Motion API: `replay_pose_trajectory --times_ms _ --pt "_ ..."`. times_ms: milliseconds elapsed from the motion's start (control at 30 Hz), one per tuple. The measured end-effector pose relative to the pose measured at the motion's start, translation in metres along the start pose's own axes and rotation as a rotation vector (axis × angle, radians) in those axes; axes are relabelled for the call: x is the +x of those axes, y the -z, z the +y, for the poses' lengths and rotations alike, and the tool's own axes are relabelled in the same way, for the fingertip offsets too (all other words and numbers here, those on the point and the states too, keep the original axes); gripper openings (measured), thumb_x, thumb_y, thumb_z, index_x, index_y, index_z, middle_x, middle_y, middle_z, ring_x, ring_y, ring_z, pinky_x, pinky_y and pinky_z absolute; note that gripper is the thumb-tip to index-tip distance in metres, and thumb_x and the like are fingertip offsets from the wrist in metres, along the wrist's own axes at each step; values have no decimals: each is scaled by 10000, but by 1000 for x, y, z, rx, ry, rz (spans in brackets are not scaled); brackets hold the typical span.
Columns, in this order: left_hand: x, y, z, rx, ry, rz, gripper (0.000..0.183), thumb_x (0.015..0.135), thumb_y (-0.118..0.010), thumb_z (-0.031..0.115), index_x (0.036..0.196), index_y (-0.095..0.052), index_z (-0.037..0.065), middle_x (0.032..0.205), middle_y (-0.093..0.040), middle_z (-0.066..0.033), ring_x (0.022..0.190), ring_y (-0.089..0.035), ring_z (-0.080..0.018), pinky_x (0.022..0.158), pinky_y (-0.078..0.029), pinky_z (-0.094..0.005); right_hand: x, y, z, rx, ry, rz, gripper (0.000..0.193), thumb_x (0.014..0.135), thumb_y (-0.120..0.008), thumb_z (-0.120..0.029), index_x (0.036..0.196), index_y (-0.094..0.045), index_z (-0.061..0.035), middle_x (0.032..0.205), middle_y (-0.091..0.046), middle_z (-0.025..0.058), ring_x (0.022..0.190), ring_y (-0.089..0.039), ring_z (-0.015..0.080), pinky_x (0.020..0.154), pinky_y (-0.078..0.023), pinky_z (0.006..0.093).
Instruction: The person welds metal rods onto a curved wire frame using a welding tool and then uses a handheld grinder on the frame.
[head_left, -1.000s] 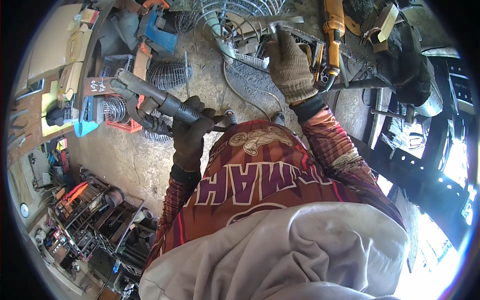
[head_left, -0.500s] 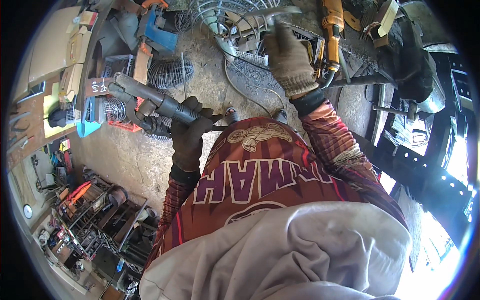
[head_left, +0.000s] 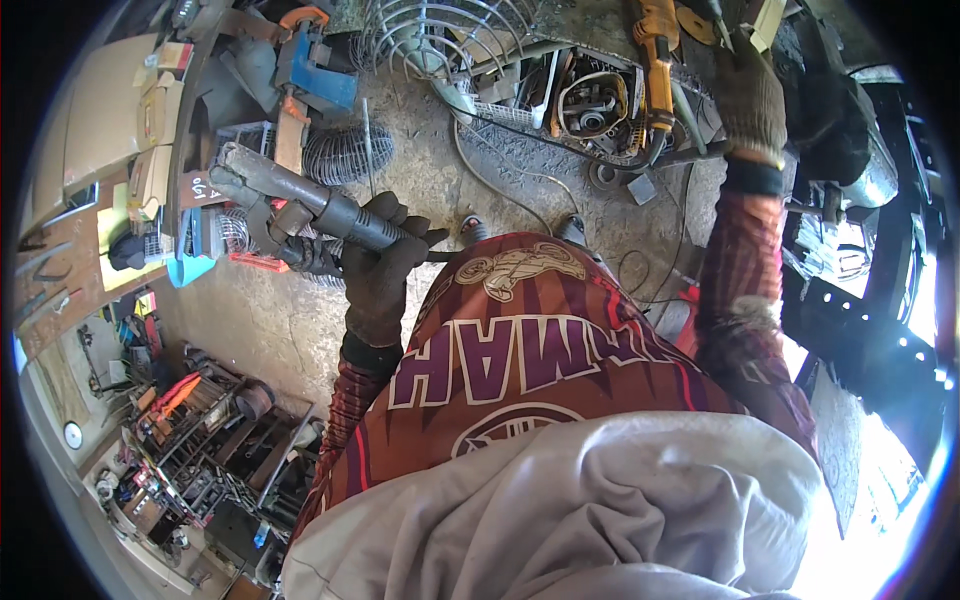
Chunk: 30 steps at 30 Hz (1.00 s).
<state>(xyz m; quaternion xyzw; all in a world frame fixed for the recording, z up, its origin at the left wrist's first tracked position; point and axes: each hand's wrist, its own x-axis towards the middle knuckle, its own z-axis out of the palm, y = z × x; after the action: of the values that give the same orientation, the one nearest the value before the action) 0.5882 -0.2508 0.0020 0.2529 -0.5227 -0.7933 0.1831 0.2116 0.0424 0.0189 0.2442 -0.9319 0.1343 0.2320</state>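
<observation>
In a dark glove, my left hand [head_left: 378, 262] is closed around the ribbed, round grip of a heavy dark steel tool [head_left: 285, 195]. This tool has a long bar and a jaw-like lower part; its exact kind is unclear. My right hand [head_left: 752, 108], in a tan knit glove, reaches out over the cluttered work surface at the upper right. Its fingers look curled and are partly lost in shadow. A thin grey metal piece [head_left: 720, 25] sticks out by the fingertips, too unclear to name. Left of this hand lies an orange power tool [head_left: 657, 70].
A wire fan guard [head_left: 440, 35] stands ahead, beside a crate of metal parts [head_left: 597, 108]. A cable [head_left: 470, 170] crosses the floor near my feet. Coiled wire [head_left: 345, 150] and a blue clamp-like tool [head_left: 315, 75] lie left. Shelves of scrap [head_left: 215, 430] fill the lower left.
My right hand has swung right, from over the crate to beyond the orange power tool, uncovering the crate. The long grey object by it is no longer over the crate. My left hand keeps its hold.
</observation>
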Motion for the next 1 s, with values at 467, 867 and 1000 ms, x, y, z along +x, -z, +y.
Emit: replay_pose_trajectory --times_ms 467,867,1000 --pt "34 -82 25 872 -237 -387 652 776 -775 21 1351 -474 -26 1220 -572 -120 1134 -592 -254 1015 -514 -421 -91 66 -184 1073 166 -210 568 855 -786 -328 1274 -592 2 1206 -636 195 1068 -640 320 943 -515 423" --pt "45 -145 27 1414 -405 -560 433 825 -790 196 1171 -603 13 1090 -641 -170 986 -655 -291 843 -533 -411 -110 48 -154 1897 -416 -367 446 957 -694 -207 1309 -495 -18 993 -656 51 891 -626 122 771 -538 281" --pt "44 -101 32 1153 -391 -456 243 950 -649 222 1126 -641 56 963 -665 -154 814 -680 -305 722 -540 -387 -116 51 -93 1896 -554 -300 507 939 -714 -235 1331 -467 -28 1019 -652 83 785 -646 150 668 -563 301"
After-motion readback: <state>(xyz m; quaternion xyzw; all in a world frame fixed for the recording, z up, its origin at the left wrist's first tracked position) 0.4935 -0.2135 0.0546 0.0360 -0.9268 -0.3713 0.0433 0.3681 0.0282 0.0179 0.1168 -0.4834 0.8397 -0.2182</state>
